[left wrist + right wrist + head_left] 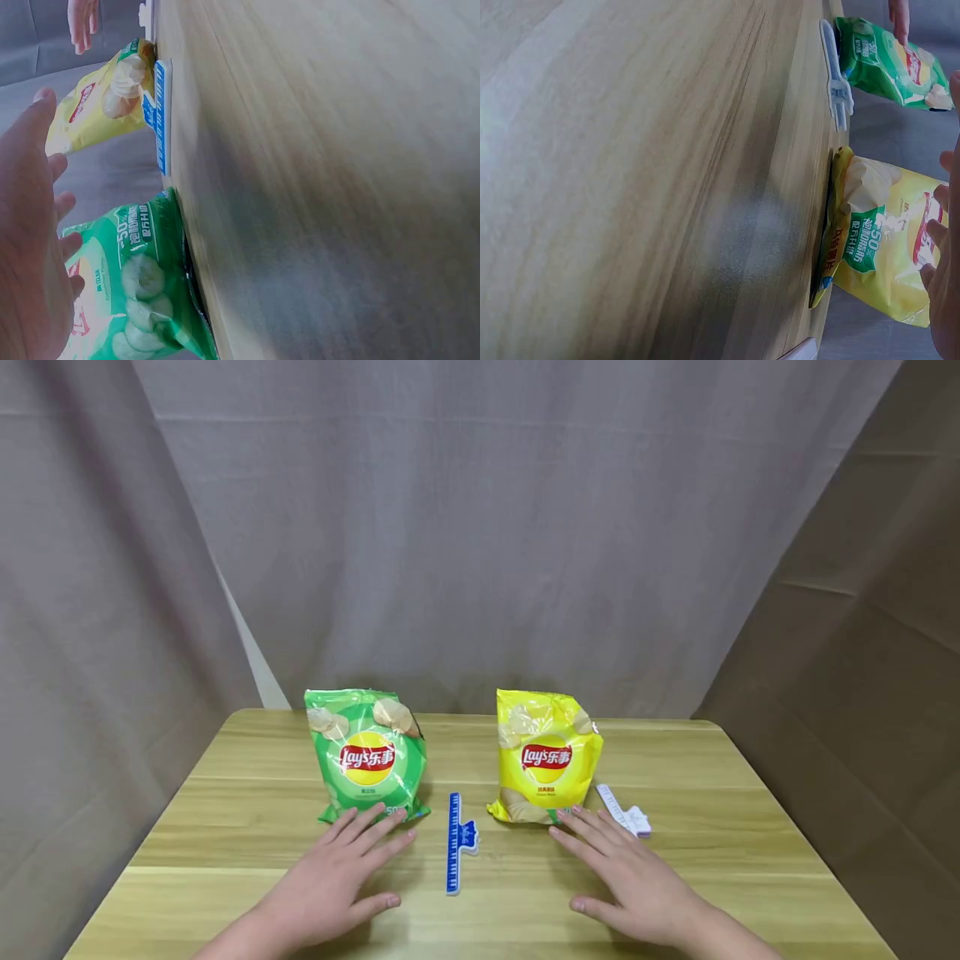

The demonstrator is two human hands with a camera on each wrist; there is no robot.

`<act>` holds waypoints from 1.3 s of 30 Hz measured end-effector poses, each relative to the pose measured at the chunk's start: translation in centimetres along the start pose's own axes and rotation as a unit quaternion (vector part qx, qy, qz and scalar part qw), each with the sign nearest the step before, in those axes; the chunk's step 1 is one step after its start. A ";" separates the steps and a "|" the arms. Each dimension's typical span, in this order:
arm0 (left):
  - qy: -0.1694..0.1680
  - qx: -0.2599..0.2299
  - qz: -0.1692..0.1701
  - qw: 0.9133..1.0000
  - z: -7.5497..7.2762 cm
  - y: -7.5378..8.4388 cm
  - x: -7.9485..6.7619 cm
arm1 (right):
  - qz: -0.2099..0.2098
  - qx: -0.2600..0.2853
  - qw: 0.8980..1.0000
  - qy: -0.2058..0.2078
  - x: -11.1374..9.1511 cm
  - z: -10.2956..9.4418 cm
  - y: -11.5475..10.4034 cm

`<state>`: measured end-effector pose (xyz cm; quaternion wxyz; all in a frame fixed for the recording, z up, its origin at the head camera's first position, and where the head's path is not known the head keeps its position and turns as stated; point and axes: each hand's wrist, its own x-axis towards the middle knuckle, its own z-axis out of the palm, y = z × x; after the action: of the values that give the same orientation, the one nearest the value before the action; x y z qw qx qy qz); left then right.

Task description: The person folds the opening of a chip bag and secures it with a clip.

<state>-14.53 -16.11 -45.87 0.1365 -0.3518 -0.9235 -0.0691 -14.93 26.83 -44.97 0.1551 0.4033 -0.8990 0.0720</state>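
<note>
Both hands out in front, fingers spread and gripping nothing! The left hand [341, 872] hangs over the table [495, 935], palm down, and straight ahead of its fingertips stands the green chip bag [366, 758], upright and puffed. Over to the right hand [630, 881]: fingers loose, nothing grasped, and the yellow chip bag [546, 758] stands just ahead, a touch to its inner side. Are those fingertips brushing the bags? From here I can't tell; they overlap the lower edges in the view from above.

Between the hands, to the left hand's right, lies the blue clip [453, 843]. The white clip [636, 821] sits just past the right hand's fingers, on its outer side, one end reaching toward the yellow bag.

Now, the danger! Those bags look light and stand on narrow bottoms, so a forward nudge from either hand could tip one backward toward the curtain [480, 527]. A hard squeeze might crush the chips, I'd say. That white clip is close enough for a careless sweep of the right hand to knock it aside. And the blue one? Two hands closing inward together could bump there.
</note>
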 end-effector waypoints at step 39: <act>0.005 -0.058 -0.021 0.998 -1.5 2.0 5.7 | 0.109 0.106 0.988 0.014 -1.0 -1.0 1.9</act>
<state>-16.95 -11.36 -42.65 0.1188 -0.3390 -0.9245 -0.1272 -15.47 29.03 -44.40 0.1150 0.3161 -0.9225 0.1891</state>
